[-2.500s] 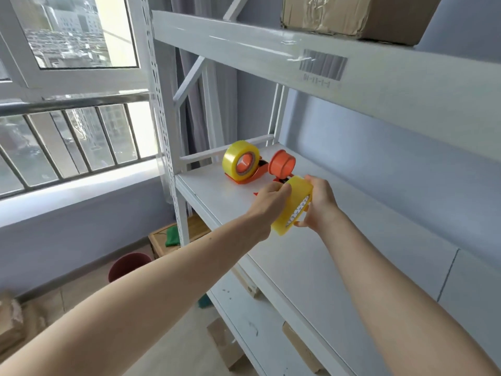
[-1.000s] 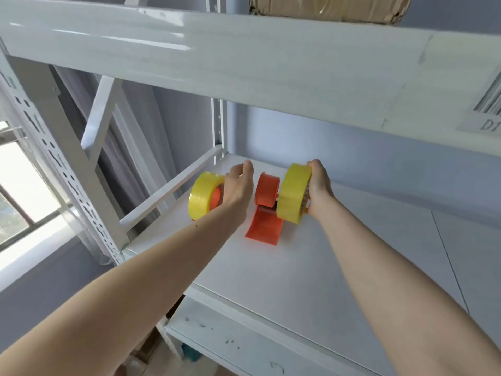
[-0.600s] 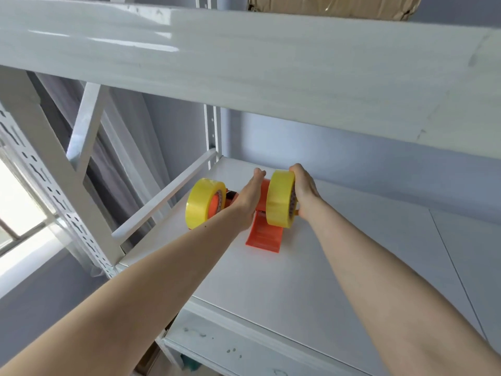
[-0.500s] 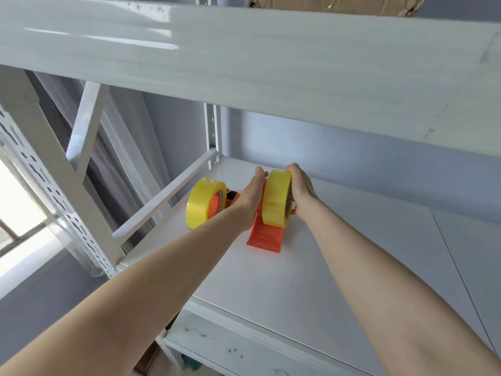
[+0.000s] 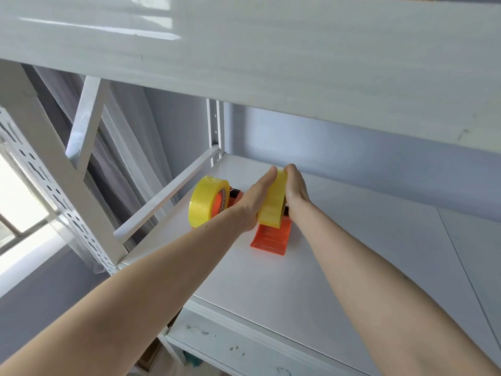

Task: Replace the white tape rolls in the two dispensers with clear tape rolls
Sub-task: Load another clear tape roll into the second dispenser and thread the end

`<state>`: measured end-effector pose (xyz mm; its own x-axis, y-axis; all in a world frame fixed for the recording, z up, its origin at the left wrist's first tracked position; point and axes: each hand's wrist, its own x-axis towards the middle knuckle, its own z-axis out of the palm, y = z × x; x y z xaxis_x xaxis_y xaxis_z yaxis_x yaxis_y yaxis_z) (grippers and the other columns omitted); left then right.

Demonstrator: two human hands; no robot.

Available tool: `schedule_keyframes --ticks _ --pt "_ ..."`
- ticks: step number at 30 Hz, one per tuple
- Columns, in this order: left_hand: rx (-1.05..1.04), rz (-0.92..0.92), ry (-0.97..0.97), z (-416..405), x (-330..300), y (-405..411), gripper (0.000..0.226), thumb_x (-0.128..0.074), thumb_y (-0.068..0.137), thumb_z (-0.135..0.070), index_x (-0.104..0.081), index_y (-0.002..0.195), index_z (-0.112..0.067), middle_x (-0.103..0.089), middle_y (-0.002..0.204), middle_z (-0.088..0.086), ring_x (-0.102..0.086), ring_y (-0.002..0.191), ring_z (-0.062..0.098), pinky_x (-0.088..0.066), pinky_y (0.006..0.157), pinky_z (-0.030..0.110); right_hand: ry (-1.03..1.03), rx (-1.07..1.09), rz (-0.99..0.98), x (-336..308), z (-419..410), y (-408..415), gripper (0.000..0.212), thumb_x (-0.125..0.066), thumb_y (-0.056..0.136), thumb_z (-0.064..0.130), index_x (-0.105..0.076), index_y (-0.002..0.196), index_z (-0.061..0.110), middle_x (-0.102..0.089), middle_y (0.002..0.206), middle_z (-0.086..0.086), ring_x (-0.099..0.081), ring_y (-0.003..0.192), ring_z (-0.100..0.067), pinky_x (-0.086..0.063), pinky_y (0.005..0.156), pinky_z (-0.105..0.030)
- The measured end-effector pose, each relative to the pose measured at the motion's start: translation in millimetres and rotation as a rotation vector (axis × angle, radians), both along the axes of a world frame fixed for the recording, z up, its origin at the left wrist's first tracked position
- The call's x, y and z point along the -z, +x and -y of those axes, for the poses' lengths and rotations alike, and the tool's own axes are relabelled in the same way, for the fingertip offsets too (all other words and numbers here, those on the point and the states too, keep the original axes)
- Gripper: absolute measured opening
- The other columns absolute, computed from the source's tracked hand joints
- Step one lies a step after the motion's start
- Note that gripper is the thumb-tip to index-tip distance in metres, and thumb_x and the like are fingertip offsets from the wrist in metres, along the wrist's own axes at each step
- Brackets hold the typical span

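Two orange tape dispensers stand on the white shelf [image 5: 339, 267]. The left dispenser [image 5: 233, 198] carries a yellowish clear tape roll [image 5: 203, 202] and nothing touches it. On the near dispenser [image 5: 271, 238] sits a second yellowish clear tape roll [image 5: 273, 202], upright over the hub. My left hand [image 5: 254, 202] lies flat against that roll's left face. My right hand [image 5: 296, 189] presses its right face. Both hands clamp the roll between them. The hub is hidden behind the roll and hands.
The upper shelf board [image 5: 271, 55] hangs low overhead. A perforated white upright [image 5: 54, 185] and a side rail [image 5: 168, 196] bound the shelf on the left. A window is at far left. The shelf surface to the right is bare.
The right hand has slid the roll leftward onto the near dispenser's orange hub. The left hand has come against the roll's other face. The camera has moved in under the upper shelf.
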<state>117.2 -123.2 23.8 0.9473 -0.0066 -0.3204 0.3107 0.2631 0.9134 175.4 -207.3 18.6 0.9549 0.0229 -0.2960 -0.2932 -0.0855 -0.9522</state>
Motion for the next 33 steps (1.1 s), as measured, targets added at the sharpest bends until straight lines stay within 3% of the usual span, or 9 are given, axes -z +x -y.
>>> schedule_keyframes --ticks 4,9,14,17,18,21,24,29,33 --pt "0.012 0.092 0.074 0 5 -2 0.054 -0.056 0.086 -0.062 -0.058 0.129 -0.029 -0.072 0.116 0.004 -0.070 0.105 0.023 -0.053 0.096 0.045 -0.067 0.041 0.041 7 2 0 0.040 -0.032 0.057 0.058 -0.052 0.080 0.031 -0.058 0.088 -0.001 -0.056 0.103 -0.034 -0.045 0.098 -0.054" --pt "0.004 0.146 0.143 -1 10 -8 0.070 -0.059 0.076 -0.070 -0.054 0.135 -0.033 -0.069 0.123 -0.001 -0.066 0.112 0.020 -0.048 0.103 0.045 -0.178 0.063 0.083 -3 7 -21 0.046 -0.029 0.079 0.048 -0.053 0.109 0.024 -0.058 0.093 0.000 -0.051 0.110 -0.033 -0.042 0.100 -0.050" --pt "-0.004 0.198 0.218 5 24 -28 0.038 -0.049 0.097 -0.048 -0.057 0.124 -0.023 -0.064 0.115 -0.015 -0.060 0.101 -0.002 -0.041 0.101 0.031 -0.254 0.059 0.156 17 18 -39 0.040 -0.029 0.091 0.042 -0.050 0.116 0.021 -0.060 0.118 -0.008 -0.048 0.124 -0.033 -0.035 0.109 -0.048" --pt "-0.016 0.215 0.222 5 36 -36 0.040 -0.048 0.097 -0.048 -0.052 0.133 -0.030 -0.063 0.121 -0.008 -0.060 0.110 0.011 -0.045 0.099 0.033 -0.271 0.049 0.177 25 20 -50 0.036 -0.027 0.101 0.033 -0.048 0.126 0.018 -0.055 0.130 -0.010 -0.037 0.134 -0.025 -0.018 0.119 -0.046" --pt "-0.022 0.218 0.224 5 37 -37 0.035 -0.047 0.097 -0.048 -0.054 0.129 -0.033 -0.063 0.116 -0.010 -0.060 0.109 0.013 -0.046 0.094 0.030 -0.277 0.043 0.172 24 19 -52 0.036 -0.027 0.102 0.033 -0.047 0.127 0.017 -0.055 0.132 -0.010 -0.035 0.136 -0.024 -0.014 0.120 -0.046" --pt "-0.041 0.231 0.252 4 35 -37 0.010 -0.047 0.098 -0.045 -0.056 0.101 -0.045 -0.067 0.098 -0.017 -0.066 0.089 0.000 -0.049 0.071 0.015 -0.336 0.030 0.199 19 17 -50 0.038 -0.028 0.100 0.037 -0.051 0.123 0.017 -0.057 0.131 -0.009 -0.042 0.130 -0.028 -0.025 0.115 -0.048" --pt "-0.063 0.255 0.267 6 34 -38 0.012 -0.049 0.098 -0.040 -0.058 0.092 -0.044 -0.070 0.078 -0.022 -0.067 0.069 -0.010 -0.048 0.055 0.006 -0.357 0.036 0.213 15 15 -46 0.040 -0.033 0.089 0.042 -0.058 0.112 0.020 -0.062 0.121 -0.007 -0.057 0.113 -0.031 -0.044 0.102 -0.047" --pt "-0.173 0.235 0.309 3 31 -32 0.017 -0.058 0.092 -0.045 -0.068 0.083 -0.035 -0.072 0.066 -0.016 -0.068 0.060 -0.004 -0.048 0.050 0.008 -0.314 0.060 0.130 7 23 -46 0.029 -0.045 0.080 0.042 -0.063 0.091 0.021 -0.068 0.098 -0.005 -0.062 0.095 -0.030 -0.051 0.093 -0.045" --pt "-0.318 0.143 0.381 4 25 -27 0.031 -0.073 0.075 -0.056 -0.071 0.071 -0.026 -0.071 0.065 -0.009 -0.067 0.062 0.008 -0.049 0.053 0.018 -0.310 0.094 0.079 5 26 -44 0.031 -0.046 0.075 0.044 -0.065 0.084 0.021 -0.066 0.096 -0.008 -0.060 0.098 -0.031 -0.050 0.094 -0.048"
